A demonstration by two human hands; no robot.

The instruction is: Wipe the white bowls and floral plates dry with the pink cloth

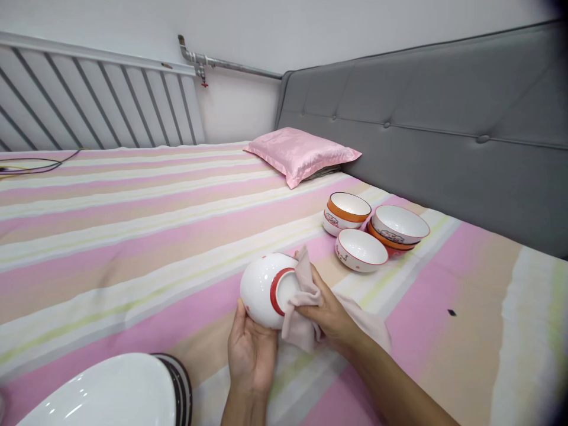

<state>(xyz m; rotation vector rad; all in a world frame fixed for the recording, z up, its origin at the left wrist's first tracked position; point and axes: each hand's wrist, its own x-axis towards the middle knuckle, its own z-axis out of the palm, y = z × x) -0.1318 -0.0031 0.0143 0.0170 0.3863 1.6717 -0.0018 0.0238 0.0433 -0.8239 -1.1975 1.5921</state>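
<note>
A white bowl (258, 288) with a red ring round its foot is tipped on its side, its underside turned toward the right. From below and the left, my left hand (254, 349) grips its rim, thumb on the outside. My right hand (326, 307) is closed on a pale pink cloth (306, 284), which lies against the bowl's foot and hides part of it. The cloth's loose end trails on the bedspread behind my right wrist. Just beyond my right hand, a white bowl with a red rim (361, 249) stands upright.
Stacked bowls, one pile topped by an orange-banded bowl (349, 208) and another by a white bowl (400, 223), stand near the grey headboard (426, 112). White plates (110, 390) are piled at lower left. A pink pillow (302, 152) lies farther back on the striped bedspread (146, 236).
</note>
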